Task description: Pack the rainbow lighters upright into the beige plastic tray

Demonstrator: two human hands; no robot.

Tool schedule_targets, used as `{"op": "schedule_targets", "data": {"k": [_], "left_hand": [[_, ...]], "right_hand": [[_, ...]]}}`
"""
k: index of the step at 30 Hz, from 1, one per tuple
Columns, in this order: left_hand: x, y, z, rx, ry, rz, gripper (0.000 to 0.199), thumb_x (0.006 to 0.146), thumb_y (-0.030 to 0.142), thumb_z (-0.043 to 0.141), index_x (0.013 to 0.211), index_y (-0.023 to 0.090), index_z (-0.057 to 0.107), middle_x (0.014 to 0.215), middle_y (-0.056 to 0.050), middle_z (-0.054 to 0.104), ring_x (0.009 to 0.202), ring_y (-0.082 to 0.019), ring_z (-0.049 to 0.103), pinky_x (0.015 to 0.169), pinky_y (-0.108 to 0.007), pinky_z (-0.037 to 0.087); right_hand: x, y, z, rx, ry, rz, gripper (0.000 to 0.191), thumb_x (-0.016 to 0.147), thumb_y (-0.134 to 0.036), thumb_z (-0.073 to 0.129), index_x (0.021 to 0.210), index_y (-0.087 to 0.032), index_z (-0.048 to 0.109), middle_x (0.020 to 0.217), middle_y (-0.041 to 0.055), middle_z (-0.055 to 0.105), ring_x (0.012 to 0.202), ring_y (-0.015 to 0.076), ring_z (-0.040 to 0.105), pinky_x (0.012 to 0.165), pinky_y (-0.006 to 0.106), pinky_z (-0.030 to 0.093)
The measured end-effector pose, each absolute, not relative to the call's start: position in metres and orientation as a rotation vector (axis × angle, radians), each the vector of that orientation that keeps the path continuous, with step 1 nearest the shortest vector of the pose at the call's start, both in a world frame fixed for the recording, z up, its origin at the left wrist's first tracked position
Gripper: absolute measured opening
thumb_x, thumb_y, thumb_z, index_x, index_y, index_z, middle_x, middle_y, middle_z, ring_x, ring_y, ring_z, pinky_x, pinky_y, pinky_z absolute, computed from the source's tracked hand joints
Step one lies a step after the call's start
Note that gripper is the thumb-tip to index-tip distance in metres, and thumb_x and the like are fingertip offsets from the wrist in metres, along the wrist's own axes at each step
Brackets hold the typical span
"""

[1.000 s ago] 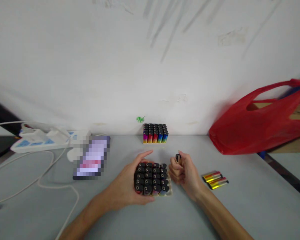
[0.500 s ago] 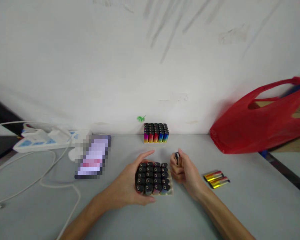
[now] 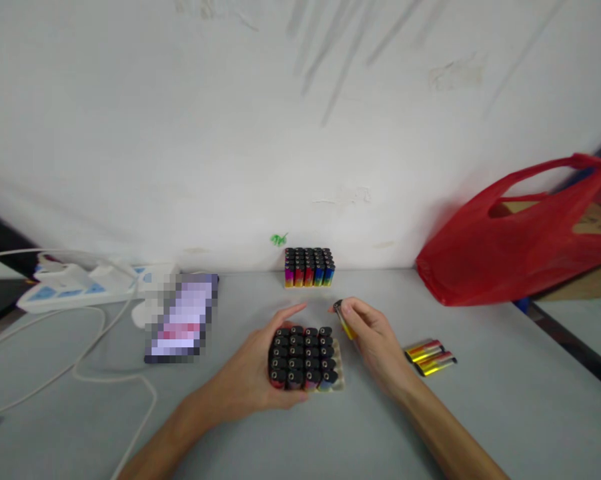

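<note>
In front of me stands a block of upright lighters point(image 3: 303, 359) with black tops, set in rows in a pale tray point(image 3: 341, 373). My left hand point(image 3: 247, 370) is wrapped round the left side of that block, thumb along the near side and a finger along the far side. A strip of the tray shows bare at the right edge. Just right of the block, my right hand point(image 3: 373, 333) pinches a single lighter point(image 3: 349, 327) with a yellow body, tilted, its black top up and to the left. Two more lighters point(image 3: 431, 358), yellow and red, lie flat to the right.
A second block of colourful lighters point(image 3: 309, 269) stands against the wall. On the left are a phone point(image 3: 185, 313) with a blurred screen, a white power strip point(image 3: 93, 287) and loose white cables point(image 3: 105, 379). A red plastic bag point(image 3: 480, 240) sits at the back right.
My right hand has turned and loosened from a fist into a pinch, so more of the yellow lighter shows. My left hand stays round the block.
</note>
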State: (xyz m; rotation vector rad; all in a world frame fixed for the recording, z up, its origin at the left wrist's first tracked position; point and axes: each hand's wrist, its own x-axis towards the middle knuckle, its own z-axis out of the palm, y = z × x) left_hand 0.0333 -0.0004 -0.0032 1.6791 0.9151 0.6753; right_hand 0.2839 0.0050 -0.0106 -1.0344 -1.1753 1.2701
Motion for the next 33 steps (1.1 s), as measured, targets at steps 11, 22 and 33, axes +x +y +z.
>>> {"op": "schedule_targets", "data": {"k": [11,22,33], "left_hand": [[0.037,0.000,0.002,1.685,0.907,0.710,0.111,0.074,0.020,0.097,0.165,0.036,0.037,0.129,-0.005,0.072,0.091,-0.025,0.081,0.077,-0.035,0.067],[0.035,-0.001,-0.001,1.682,0.897,0.682,0.113,0.076,0.021,0.097,0.168,0.037,0.033,0.135,-0.006,0.070,0.093,-0.025,0.081,0.076,-0.033,0.065],[0.037,-0.001,0.002,1.684,0.906,0.690,0.111,0.076,0.024,0.095,0.169,0.033,0.033,0.130,-0.008,0.070,0.086,-0.023,0.078,0.072,-0.032,0.064]], "right_hand": [[0.284,0.011,-0.005,-1.058,-1.131,1.321,0.044,0.084,-0.059,0.093,0.099,-0.020,0.081,0.087,0.0034,0.077,0.078,0.0182,0.062,0.074,0.031,0.046],[0.289,0.004,-0.003,-1.079,-1.438,1.118,0.026,0.102,-0.048,0.078,0.107,-0.023,0.075,0.096,0.0025,0.076,0.087,0.0199,0.066,0.081,0.032,0.049],[0.294,-0.001,-0.001,-1.102,-1.625,1.017,0.024,0.106,-0.042,0.066,0.095,-0.022,0.071,0.090,0.0021,0.070,0.085,0.0214,0.061,0.078,0.032,0.044]]}}
